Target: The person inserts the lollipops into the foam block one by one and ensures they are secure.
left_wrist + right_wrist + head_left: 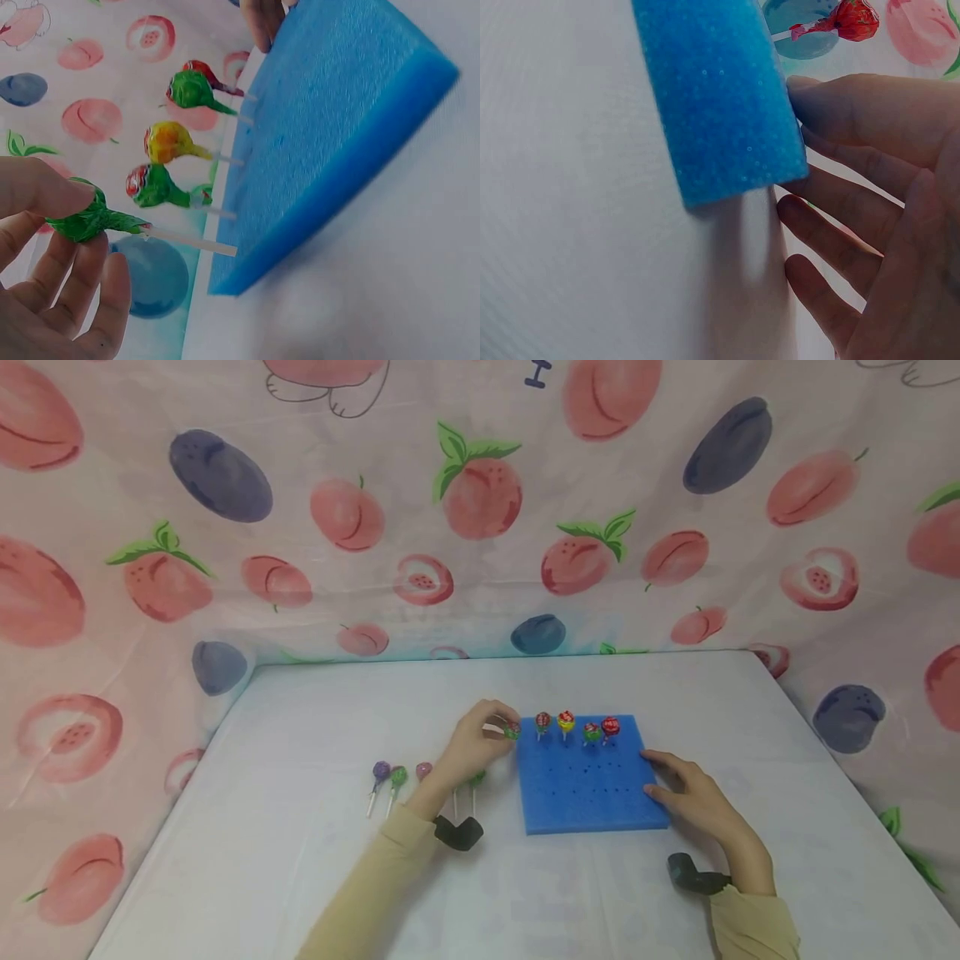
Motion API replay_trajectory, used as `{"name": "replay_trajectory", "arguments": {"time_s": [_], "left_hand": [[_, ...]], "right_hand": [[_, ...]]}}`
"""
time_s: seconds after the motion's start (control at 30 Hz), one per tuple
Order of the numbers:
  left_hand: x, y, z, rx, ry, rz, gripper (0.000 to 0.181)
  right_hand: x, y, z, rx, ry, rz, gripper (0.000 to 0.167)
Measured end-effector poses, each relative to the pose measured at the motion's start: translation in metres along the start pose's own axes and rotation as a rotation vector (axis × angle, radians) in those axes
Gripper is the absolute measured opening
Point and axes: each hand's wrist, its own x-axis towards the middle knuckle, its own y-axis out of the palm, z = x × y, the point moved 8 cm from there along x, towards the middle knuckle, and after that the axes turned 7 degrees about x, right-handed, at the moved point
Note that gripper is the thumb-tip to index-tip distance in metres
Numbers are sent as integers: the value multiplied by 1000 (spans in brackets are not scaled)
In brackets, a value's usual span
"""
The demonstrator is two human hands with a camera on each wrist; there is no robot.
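Near the far left corner of a blue foam block [592, 814], my left hand [472, 747] pinches a green-wrapped lollipop [82, 221] by its head between thumb and fingers. Its white stick [191, 241] points toward the block. Several lollipops stand upright along the block's far side, among them a yellow one [566, 722], a green one [592, 732] and a red one [611, 726]. Rows of small holes [597, 767] mark the top nearer the front. My right hand [697, 797] rests its fingertips against the block's right edge, fingers relaxed and spread apart.
Left of the block, more lollipops lie on the white table [300, 860], including a purple one [381, 770] and a green one [398, 775]; my left forearm partly hides the group. A fruit-patterned cloth [480, 568] hangs behind the table.
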Motion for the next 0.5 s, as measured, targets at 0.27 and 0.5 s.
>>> {"name": "replay_trajectory", "arguments": {"time_s": [0.27,0.5], "left_hand": [[1,14,-9,-27,59,11,31],[3,29,-21,-52,99,39,30]], "right_hand": [[1,-1,4,-1,-6,2,58],[0,0,4,7,6,6,59]]}}
